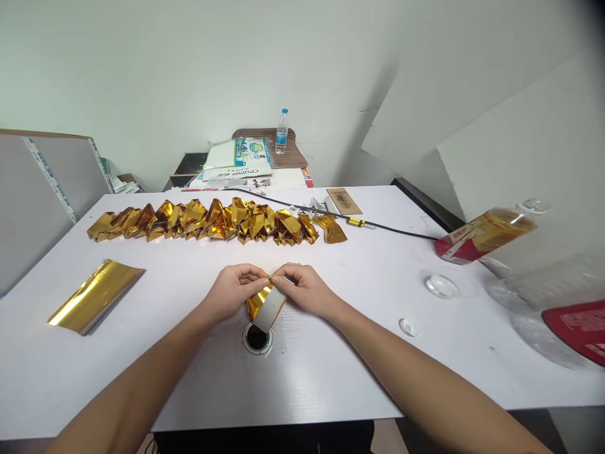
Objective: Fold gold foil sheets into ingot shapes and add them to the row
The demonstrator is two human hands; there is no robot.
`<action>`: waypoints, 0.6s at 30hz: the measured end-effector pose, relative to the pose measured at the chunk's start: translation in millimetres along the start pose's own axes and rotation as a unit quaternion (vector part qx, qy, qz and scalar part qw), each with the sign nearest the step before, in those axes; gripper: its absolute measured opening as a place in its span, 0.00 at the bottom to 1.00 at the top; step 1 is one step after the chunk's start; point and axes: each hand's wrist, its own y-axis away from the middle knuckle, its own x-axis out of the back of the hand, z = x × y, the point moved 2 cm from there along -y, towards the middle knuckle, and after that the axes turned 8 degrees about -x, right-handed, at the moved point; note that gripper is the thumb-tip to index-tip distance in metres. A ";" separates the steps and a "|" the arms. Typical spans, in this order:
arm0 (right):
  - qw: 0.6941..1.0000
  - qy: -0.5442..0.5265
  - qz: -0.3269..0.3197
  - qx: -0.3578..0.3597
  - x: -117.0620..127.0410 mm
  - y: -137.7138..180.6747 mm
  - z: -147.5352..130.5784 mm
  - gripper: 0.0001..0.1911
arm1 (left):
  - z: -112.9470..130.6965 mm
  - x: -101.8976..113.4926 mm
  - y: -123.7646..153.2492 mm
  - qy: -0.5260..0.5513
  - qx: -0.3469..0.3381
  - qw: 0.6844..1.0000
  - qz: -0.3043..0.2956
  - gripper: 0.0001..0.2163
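My left hand (232, 291) and my right hand (306, 289) meet at the middle of the white table (331, 366). Both pinch one partly folded sheet of gold foil paper (265, 305), gold on one side and grey on the other. It hangs just above a round cable hole (258, 338) in the table. A long row of folded gold paper pieces (212, 221) lies across the table behind my hands. A stack of flat gold sheets (94, 295) lies to the left.
A black cable (378, 227) runs across the back right. Clear plastic bottles (486, 234) and round lids (441, 286) lie at the right. A water bottle (282, 131) and papers sit on a stand behind. A grey board (42, 195) leans at the left.
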 end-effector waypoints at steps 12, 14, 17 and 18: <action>1.000 0.016 0.013 -0.002 -0.5 0.0 1.5 0.13 | 1.4 0.5 0.0 -0.008 0.001 1.000 -0.016 0.19; 1.000 0.022 0.014 -0.002 -1.0 -0.1 2.0 0.12 | 0.8 0.7 -0.3 -0.011 0.003 1.000 -0.021 0.19; 1.000 0.028 0.012 0.007 -1.3 0.1 1.4 0.12 | 2.1 0.9 -0.5 -0.026 0.004 0.999 -0.033 0.18; 0.999 0.029 0.012 0.012 -1.3 0.2 0.8 0.13 | 3.2 1.1 -0.5 -0.034 0.004 0.999 -0.038 0.18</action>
